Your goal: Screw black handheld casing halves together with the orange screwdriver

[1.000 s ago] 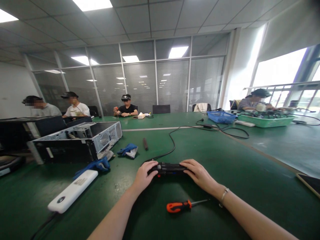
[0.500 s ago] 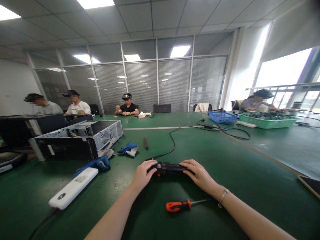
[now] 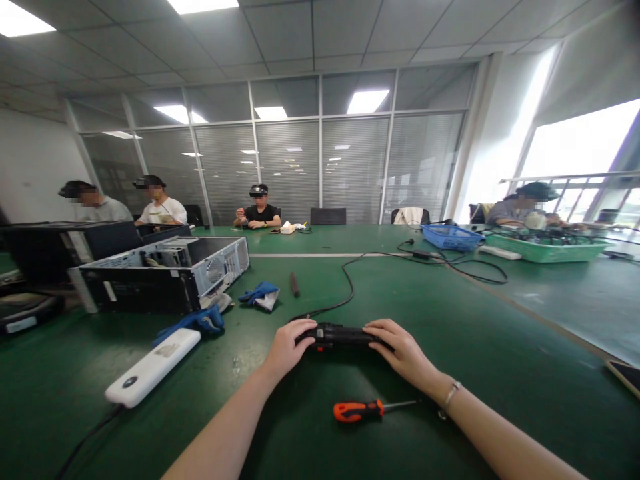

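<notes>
A black power strip (image 3: 340, 335) lies on the green table (image 3: 500, 360) in front of me, its black cord (image 3: 345, 293) running away toward the back. My left hand (image 3: 287, 348) grips its left end with curled fingers. My right hand (image 3: 400, 350) rests over its right end, fingers curved onto it. An orange-and-black screwdriver (image 3: 365, 409) lies on the table just below my hands, touched by neither.
A white power bank (image 3: 153, 367) lies at left, blue gloves (image 3: 257, 294) and an open computer case (image 3: 165, 273) behind it. A blue basket (image 3: 447, 235) and green tray (image 3: 545, 250) stand at back right. Several other people sit around the table.
The camera has turned slightly left, so things sit a little further right in view. Both hands stay on the power strip in the same grip.
</notes>
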Action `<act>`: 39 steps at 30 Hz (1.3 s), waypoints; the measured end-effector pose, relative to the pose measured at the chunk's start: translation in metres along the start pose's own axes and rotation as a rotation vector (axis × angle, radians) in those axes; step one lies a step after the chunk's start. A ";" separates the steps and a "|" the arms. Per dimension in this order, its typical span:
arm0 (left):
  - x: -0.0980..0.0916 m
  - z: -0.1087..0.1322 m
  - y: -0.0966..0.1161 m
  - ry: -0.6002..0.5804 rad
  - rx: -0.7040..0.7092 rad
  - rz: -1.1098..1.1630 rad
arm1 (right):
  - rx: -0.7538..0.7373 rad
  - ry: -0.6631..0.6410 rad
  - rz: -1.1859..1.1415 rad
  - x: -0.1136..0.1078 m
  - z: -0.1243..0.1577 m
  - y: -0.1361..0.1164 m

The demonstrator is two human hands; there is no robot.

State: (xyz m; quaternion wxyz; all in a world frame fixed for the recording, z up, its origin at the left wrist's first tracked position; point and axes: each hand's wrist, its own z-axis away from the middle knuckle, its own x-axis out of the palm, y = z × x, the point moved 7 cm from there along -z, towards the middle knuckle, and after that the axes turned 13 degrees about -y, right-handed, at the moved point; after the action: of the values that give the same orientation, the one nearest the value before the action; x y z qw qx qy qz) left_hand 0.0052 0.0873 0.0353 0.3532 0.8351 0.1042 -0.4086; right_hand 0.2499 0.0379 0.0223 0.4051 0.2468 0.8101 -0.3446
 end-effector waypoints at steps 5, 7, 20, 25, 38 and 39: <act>0.006 -0.002 -0.008 -0.037 -0.027 -0.012 | 0.030 -0.020 0.011 0.004 0.000 0.005; 0.008 -0.002 -0.011 -0.050 -0.043 -0.010 | 0.051 -0.035 0.017 0.007 -0.001 0.007; 0.008 -0.002 -0.008 -0.047 -0.037 0.058 | -0.008 0.039 0.006 0.000 0.001 0.008; 0.009 -0.003 -0.010 -0.063 -0.046 0.062 | 0.001 0.024 -0.002 0.001 0.002 0.008; 0.020 -0.007 -0.010 -0.222 -0.110 -0.078 | 0.058 -0.119 0.116 0.006 -0.002 0.006; 0.022 -0.007 -0.010 -0.242 -0.113 -0.094 | 0.069 -0.147 0.151 0.007 -0.002 0.006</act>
State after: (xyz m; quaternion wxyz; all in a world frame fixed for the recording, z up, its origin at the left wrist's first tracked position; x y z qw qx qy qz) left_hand 0.0187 0.0970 0.0170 0.3902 0.7525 0.1229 -0.5162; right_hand 0.2488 0.0440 0.0148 0.4796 0.2948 0.7449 -0.3579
